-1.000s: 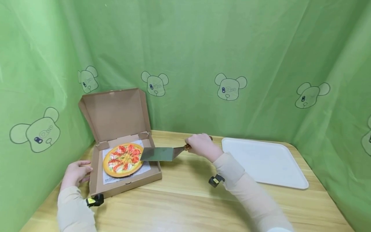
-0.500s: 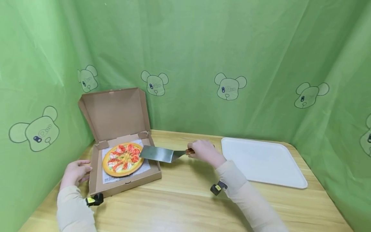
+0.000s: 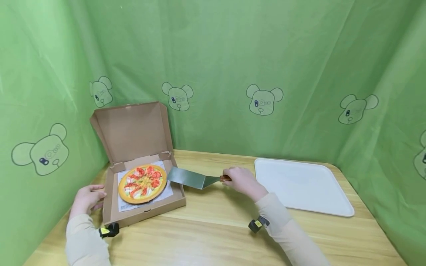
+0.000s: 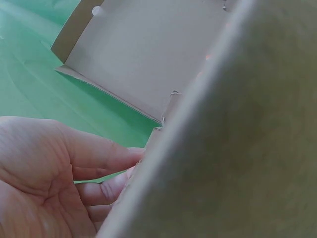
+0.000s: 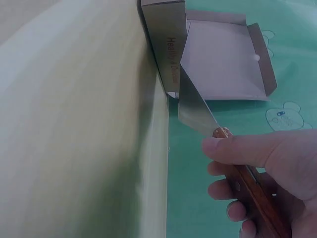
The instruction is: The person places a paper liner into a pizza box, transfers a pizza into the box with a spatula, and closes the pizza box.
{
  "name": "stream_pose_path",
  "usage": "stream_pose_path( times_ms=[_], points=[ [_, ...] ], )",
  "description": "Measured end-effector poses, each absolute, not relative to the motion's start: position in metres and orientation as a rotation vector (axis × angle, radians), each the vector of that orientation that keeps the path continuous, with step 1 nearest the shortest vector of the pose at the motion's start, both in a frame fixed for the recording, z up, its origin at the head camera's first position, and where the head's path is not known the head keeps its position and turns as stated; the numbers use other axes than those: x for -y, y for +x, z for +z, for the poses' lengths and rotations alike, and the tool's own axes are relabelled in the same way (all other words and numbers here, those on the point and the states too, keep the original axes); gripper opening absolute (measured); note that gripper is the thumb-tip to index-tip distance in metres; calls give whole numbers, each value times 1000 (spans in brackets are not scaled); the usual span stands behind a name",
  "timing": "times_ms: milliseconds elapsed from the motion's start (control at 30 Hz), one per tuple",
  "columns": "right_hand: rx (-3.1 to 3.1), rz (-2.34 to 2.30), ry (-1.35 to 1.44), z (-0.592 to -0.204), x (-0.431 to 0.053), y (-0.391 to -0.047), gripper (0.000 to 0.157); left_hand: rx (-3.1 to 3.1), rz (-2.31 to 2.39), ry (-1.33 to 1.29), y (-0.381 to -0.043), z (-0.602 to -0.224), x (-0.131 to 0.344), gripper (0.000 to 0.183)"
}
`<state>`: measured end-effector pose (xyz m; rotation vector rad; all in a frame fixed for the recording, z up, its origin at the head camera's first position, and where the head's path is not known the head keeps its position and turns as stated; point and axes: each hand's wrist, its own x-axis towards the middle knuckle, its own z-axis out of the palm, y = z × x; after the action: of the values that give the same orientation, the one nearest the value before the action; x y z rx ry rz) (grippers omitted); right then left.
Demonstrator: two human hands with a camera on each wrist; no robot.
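Note:
In the head view, my right hand (image 3: 244, 181) grips the wooden handle (image 5: 252, 193) of a spatula. The wide metal blade of this spatula (image 3: 187, 178) points left over the right wall of an open cardboard pizza box (image 3: 149, 213); its tip is close to the pizza's right edge. A round pizza (image 3: 142, 184) with red and white toppings lies on printed paper (image 3: 126, 206) in the box. On the box's left side, my left hand (image 3: 85, 199) has its fingertips against the outer wall; the left wrist view shows these fingers (image 4: 106, 154) fairly straight at the cardboard edge.
The box lid (image 3: 134, 129) stands raised at the back. A white rectangular tray (image 3: 304, 186) lies on the right of the wooden table (image 3: 213, 236). Green curtains (image 3: 219, 55) with bear-head drawings surround the table on the back and sides.
My right hand has moved right and toward me with the spatula, drawing the blade tip back from over the pizza's edge. The left hand, pizza and box stay in place.

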<state>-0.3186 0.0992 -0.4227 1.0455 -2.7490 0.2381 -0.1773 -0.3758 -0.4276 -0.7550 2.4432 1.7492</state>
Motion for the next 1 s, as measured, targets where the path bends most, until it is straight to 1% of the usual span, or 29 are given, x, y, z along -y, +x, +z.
stream_pose_path(
  times_ms=[367,767,1000],
  points=[
    [2772,255,955,-425,-130,-311,17,-2451,1737,-772,-176,-430,375,59],
    [2853,353,792,-425,-172,-306,12,-2452,1725,-750,-175,-426,376,60],
    [2859,321,747,-426,-199,-309,12,-2453,1722,-751,-175,-426,375,60]
  ],
)
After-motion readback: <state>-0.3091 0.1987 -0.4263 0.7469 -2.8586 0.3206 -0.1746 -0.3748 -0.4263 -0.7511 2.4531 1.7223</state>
